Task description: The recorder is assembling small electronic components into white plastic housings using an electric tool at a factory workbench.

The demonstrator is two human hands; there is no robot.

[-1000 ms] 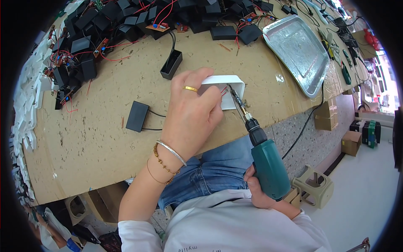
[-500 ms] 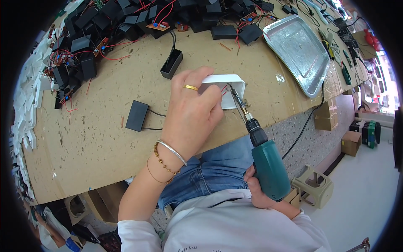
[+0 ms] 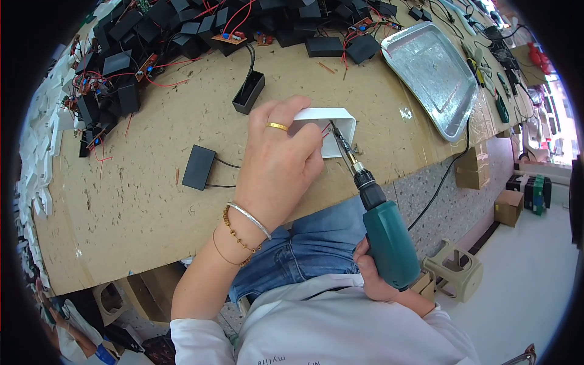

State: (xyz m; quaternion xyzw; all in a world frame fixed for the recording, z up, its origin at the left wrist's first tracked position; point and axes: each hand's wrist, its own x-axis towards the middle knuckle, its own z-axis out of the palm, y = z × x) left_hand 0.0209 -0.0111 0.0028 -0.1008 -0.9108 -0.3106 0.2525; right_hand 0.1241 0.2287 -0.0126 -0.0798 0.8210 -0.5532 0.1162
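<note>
Brown worktop (image 3: 140,237), white case (image 3: 325,114) at its near side.
The left hand (image 3: 277,146) clamps the case, apparently steadying it; the right hand (image 3: 373,281) grips a green soldering tool (image 3: 391,243), seemingly angled to reach inside.

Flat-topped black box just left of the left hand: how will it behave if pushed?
The black box looks rigid and flat-sided, so it would probably slide rather than roll. Its thin black leads look floppy and pass out of view beneath the left hand, so they may trail or tug.
</note>
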